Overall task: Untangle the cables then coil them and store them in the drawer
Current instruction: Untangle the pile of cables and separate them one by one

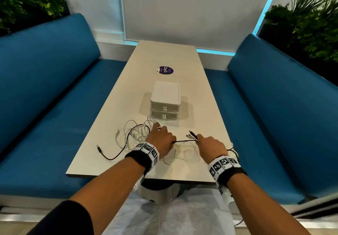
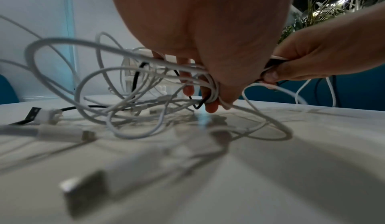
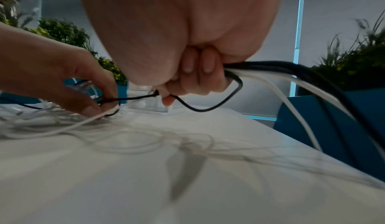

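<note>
A tangle of white cables (image 1: 136, 134) with a thin black cable (image 1: 109, 157) through it lies on the near left of the table (image 1: 182, 60). My left hand (image 1: 161, 139) sits on its right side, fingers curled round a bunch of white loops (image 2: 212, 87) and the black cable. My right hand (image 1: 210, 144) grips a bundle of black and white cables (image 3: 270, 72), whose plug ends (image 1: 191, 135) stick out past the fist. A taut black stretch (image 1: 182, 141) runs between the two hands. The white two-drawer box (image 1: 165, 100) stands just beyond, both drawers closed.
Blue benches (image 1: 45, 88) flank the table on both sides. A purple round sticker (image 1: 165, 70) lies past the drawer box. Cable ends trail over the table's right edge (image 1: 232, 148). Plants (image 1: 311, 24) stand in the far corners.
</note>
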